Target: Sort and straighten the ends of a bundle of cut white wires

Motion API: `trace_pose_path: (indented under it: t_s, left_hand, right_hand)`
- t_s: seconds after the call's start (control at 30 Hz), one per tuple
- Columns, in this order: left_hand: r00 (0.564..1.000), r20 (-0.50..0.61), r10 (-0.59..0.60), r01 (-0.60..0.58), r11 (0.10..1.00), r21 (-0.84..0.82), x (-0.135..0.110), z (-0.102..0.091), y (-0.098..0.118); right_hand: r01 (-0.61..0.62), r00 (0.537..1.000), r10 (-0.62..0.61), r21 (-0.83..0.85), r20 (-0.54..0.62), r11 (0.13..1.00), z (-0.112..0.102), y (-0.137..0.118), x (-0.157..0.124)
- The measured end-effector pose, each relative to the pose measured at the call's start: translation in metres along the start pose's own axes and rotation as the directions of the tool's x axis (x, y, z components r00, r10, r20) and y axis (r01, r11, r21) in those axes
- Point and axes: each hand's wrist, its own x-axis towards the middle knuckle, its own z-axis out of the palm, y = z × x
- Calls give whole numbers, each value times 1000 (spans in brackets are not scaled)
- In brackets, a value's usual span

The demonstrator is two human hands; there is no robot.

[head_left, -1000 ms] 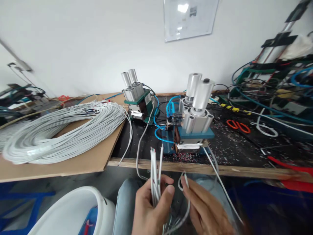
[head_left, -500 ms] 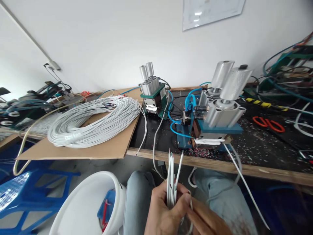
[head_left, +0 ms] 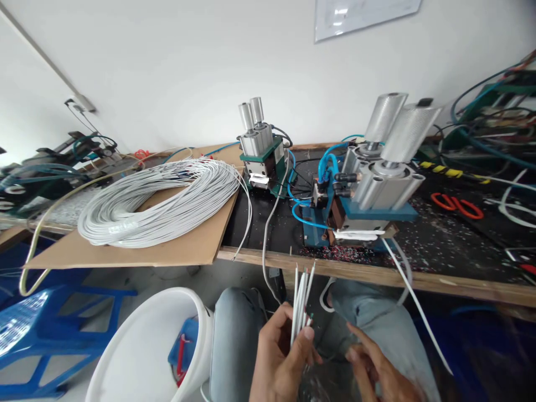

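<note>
My left hand point(head_left: 281, 357) is closed around a bundle of several white cables point(head_left: 301, 298), held upright over my lap. Short coloured wire ends show at some of the cable tips. To the right, apart from the bundle, my right hand point(head_left: 379, 365) has its index finger stretched out and the other fingers partly bent; I see nothing in it. Beyond both hands, on the bench, stands a pneumatic machine point(head_left: 379, 187) with two knurled metal cylinders and white strips along its front.
A large coil of white cable point(head_left: 125, 226) lies on cardboard point(head_left: 184, 254) at the left. A smaller machine point(head_left: 262, 148) stands behind. A white bucket point(head_left: 146, 346) is beside my leg, near a blue stool point(head_left: 29, 335). Orange-handled scissors point(head_left: 456, 205) lie at right.
My right hand has moved away from the cable bundle, to the right, and its fingers have spread. My left hand still holds the bundle. The view has shifted slightly.
</note>
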Motion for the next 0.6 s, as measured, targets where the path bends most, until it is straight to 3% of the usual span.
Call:
trace_pose_path:
  t_s: [0.1, 0.2, 0.33, 0.5, 0.6]
  left_hand:
    - [997, 42, 58, -59, 998, 20, -3, 5, -8]
    - [986, 67, 156, -160, 985, 69, -1, 7, -13]
    - [990, 76, 118, -123, 990, 63, 3, 8, -14]
    - [997, 26, 79, -81, 991, 104, 1, 5, -10]
    - [998, -18, 68, -63, 980, 191, -2, 4, -5]
  right_hand:
    - [-18, 996, 7, 122, 89, 992, -4, -22, 7]
    - [-17, 996, -7, 271, 88, 962, 4, -43, 18]
    - [-54, 997, 26, 393, 76, 918, 22, -54, 24]
    - [-2, 996, 29, 291, -87, 957, 32, -55, 16]
    - [137, 986, -124, 118, -108, 984, 34, -56, 12]
